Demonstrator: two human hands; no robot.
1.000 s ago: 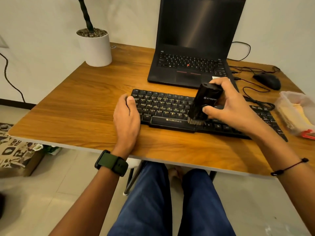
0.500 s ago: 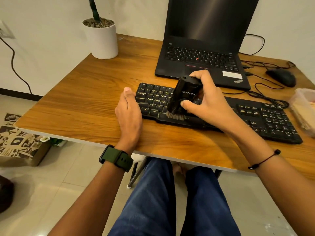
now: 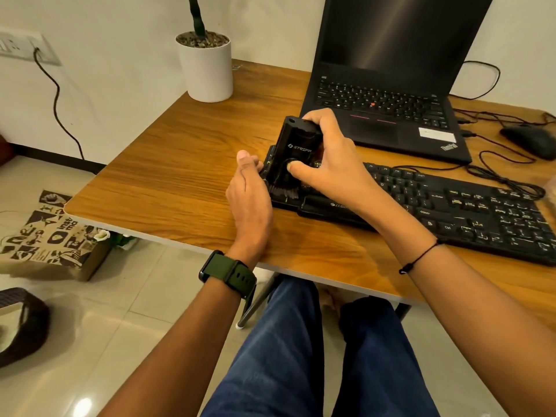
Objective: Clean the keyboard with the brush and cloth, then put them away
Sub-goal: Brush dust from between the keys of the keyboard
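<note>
We hold the black brush (image 3: 296,152) in our right hand (image 3: 328,164), fingers curled over its top and thumb pressed on its front face, so the hand is closed around it. The brush stands tilted, its bristles down on the keys at the left end of the black keyboard (image 3: 436,206). Our left hand (image 3: 248,197) rests on the wooden tabletop (image 3: 168,176) on its edge, fingers loosely curved and empty, touching the keyboard's left end. The keyboard lies along the tabletop's near edge, reaching toward the right. Behind it sits an open laptop (image 3: 388,85), with a black mouse (image 3: 531,139) near the right edge and a white plant pot (image 3: 207,70) at the far left corner.
</note>
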